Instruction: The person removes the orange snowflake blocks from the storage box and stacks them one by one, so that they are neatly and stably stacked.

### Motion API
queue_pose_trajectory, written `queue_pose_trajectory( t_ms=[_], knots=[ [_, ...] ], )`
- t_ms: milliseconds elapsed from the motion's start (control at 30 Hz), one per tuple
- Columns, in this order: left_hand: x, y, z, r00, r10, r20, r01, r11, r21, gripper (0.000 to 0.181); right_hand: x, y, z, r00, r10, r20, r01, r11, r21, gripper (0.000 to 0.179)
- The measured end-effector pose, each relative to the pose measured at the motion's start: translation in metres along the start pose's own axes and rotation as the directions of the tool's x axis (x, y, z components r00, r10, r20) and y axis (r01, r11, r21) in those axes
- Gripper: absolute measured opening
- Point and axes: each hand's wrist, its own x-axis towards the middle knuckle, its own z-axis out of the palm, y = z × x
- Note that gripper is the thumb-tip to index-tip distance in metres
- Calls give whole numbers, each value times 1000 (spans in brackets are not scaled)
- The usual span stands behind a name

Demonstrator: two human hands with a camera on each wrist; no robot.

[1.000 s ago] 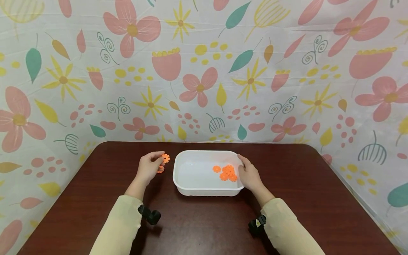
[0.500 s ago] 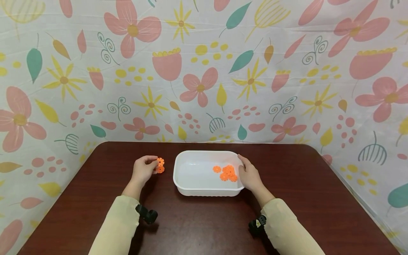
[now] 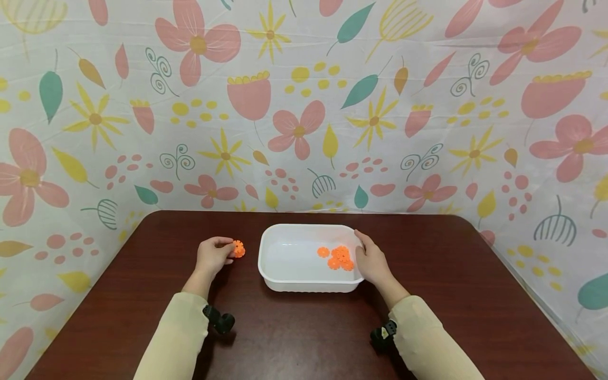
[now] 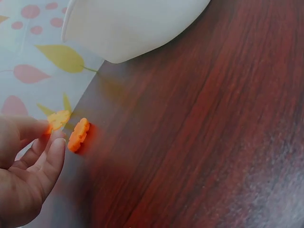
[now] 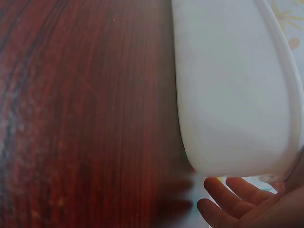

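My left hand [image 3: 212, 257] pinches an orange flower-shaped plastic disc [image 4: 59, 121] between thumb and fingers. Just beside it, a small stack of similar orange discs [image 4: 79, 135] sits on the table. In the head view the held disc overlaps this stack [image 3: 239, 249]; the left wrist view shows a small gap between them. My right hand [image 3: 372, 262] grips the right end of a white plastic tub [image 3: 309, 286], thumb over the rim and fingers along the outer wall [image 5: 232, 95]. Several orange discs [image 3: 340, 257] lie inside the tub, towards its right side.
The dark brown wooden table [image 3: 304, 338] runs back to a floral cloth [image 3: 304, 105] hanging behind it. The tub stands near the table's middle, right of the stack. A black wrist camera [image 3: 219, 320] is strapped on each sleeve.
My left hand has moved left and slightly down, bringing the held disc from above right of the stack to right by it. My right hand and the tub have stayed still.
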Motion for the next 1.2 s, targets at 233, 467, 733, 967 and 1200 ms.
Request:
queue_pose_trajectory(
  t_ms=[233,467,733,967,1200],
  knots=[
    [0,-4,2,1000,-31,3,31,1000,-2,25,0,0,0,1000,4,2,-4,1000,6,49],
    [1,-9,2,998,-65,7,65,998,9,25,0,-1,0,1000,5,4,-5,1000,4,48],
    [0,-9,4,998,-55,-4,55,998,9,24,0,-1,0,1000,0,5,0,1000,2,49],
    [0,-8,5,998,-64,-22,64,998,27,24,-1,0,0,1000,-1,3,1,1000,-5,49],
    [2,-8,7,996,-73,-46,74,997,32,23,0,-1,0,1000,-3,-5,3,1000,-5,48]
  ],
)
